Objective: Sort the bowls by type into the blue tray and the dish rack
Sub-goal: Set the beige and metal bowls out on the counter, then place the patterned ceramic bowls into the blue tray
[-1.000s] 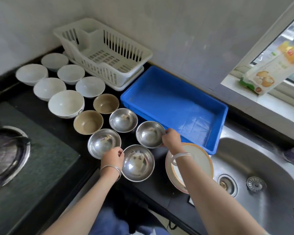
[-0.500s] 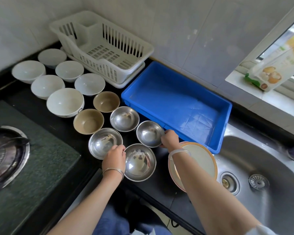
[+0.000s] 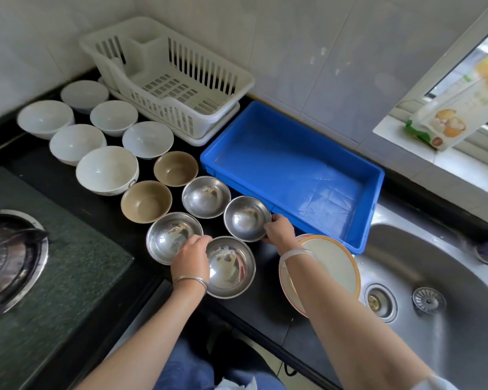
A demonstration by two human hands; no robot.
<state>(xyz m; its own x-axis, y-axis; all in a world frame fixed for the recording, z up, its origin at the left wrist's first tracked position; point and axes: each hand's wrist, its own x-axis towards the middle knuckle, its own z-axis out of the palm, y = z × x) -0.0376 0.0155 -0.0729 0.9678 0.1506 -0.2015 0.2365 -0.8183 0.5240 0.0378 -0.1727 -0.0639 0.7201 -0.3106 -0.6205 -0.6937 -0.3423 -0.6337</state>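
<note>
Daylight from the window [image 3: 462, 68] at far right makes the scene bright and even, with faint, soft shadows under the steel bowls [image 3: 206, 197]. Glare streaks the bowls' insides and the sink [image 3: 448, 277]. The wide lens bows the wall [image 3: 321, 52] and counter [image 3: 262, 299] edges. The stove burner [image 3: 12, 257] at near left and the windowsill packet [image 3: 445, 119] look smeared.

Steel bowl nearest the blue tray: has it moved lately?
No. The round steel bowl still sits beside the blue plastic tray, right hand gripping its rim.
</note>
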